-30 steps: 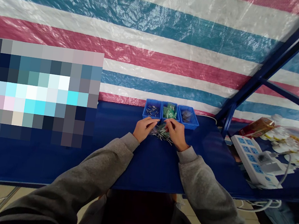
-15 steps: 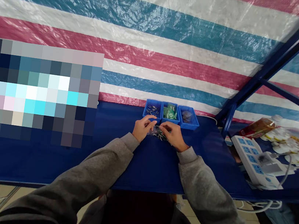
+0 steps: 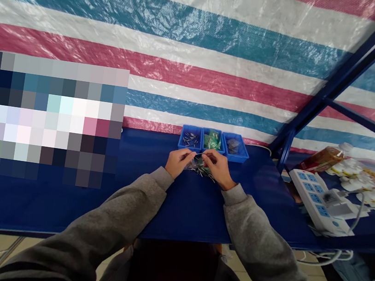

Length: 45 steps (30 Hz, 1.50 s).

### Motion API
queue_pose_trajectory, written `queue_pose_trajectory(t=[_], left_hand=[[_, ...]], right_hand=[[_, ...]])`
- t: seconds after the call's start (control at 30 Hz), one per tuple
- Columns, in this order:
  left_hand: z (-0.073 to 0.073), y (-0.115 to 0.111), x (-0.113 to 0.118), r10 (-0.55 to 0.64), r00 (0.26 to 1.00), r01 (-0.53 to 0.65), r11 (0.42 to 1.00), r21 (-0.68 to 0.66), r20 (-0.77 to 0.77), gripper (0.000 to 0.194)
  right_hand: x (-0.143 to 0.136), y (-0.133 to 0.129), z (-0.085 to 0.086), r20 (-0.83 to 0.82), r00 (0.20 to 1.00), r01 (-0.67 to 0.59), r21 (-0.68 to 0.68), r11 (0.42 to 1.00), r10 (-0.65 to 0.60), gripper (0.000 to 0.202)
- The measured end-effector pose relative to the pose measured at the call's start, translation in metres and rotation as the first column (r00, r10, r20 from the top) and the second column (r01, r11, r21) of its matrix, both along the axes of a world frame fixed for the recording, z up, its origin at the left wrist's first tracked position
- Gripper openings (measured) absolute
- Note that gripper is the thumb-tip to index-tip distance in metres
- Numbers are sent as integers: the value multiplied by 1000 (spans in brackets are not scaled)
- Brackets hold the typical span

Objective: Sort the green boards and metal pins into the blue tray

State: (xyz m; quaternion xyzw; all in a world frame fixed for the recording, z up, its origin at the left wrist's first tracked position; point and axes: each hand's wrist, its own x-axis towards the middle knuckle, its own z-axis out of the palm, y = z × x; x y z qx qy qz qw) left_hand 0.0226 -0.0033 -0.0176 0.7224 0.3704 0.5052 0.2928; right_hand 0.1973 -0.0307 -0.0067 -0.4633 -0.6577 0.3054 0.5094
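Note:
Between my two hands runs a thin, light-coloured piece [image 3: 199,154], pinched at its left end by my left hand [image 3: 179,160] and at its right end by my right hand [image 3: 217,167]. Under and between the hands, several thin metal pins [image 3: 204,172] lie in a pile on the blue table [image 3: 185,205], with some clear plastic among them. Just behind stand three blue bins: the left bin [image 3: 189,147] has thin metal pins, the middle one holds green bags [image 3: 212,140], and the right one holds a clear bag with small dark parts [image 3: 233,145].
At the right are a white power strip [image 3: 313,191] with a plugged-in adapter, a bottle [image 3: 326,157] lying tilted, and several white items [image 3: 359,181]. A blue metal frame [image 3: 322,101] rises there. A striped sheet [image 3: 184,65] hangs behind. The left is pixelated.
The fingers of my left hand have closed to a pinch, and the thin piece now shows stretched between both hands. The view has shifted slightly.

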Motion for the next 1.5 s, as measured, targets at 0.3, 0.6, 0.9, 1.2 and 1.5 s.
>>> queue_pose_trajectory(t=[0.3,0.6,0.9,1.2,1.5], left_hand=[[-4,2,0,-30,997,33,998,-49,70,41],[1,-2,2,-5,988,11,999,-41,153,30],[3,-3,-1,-34,998,39,993,110,-50,34],[1,0,-4,-29,996,33,999,43,-79,33],[6,-6,-1,-70,995,80,985,-151,74,36]], right_hand=[[-1,0,-1,50,998,-42,8,999,42,26],[-3,3,-7,12,998,-60,-27,998,60,28],[1,2,-1,-3,997,73,18,997,-73,33],[1,0,0,-11,998,62,32,998,-61,30],[-4,-2,-1,120,984,-129,-2,992,129,23]])
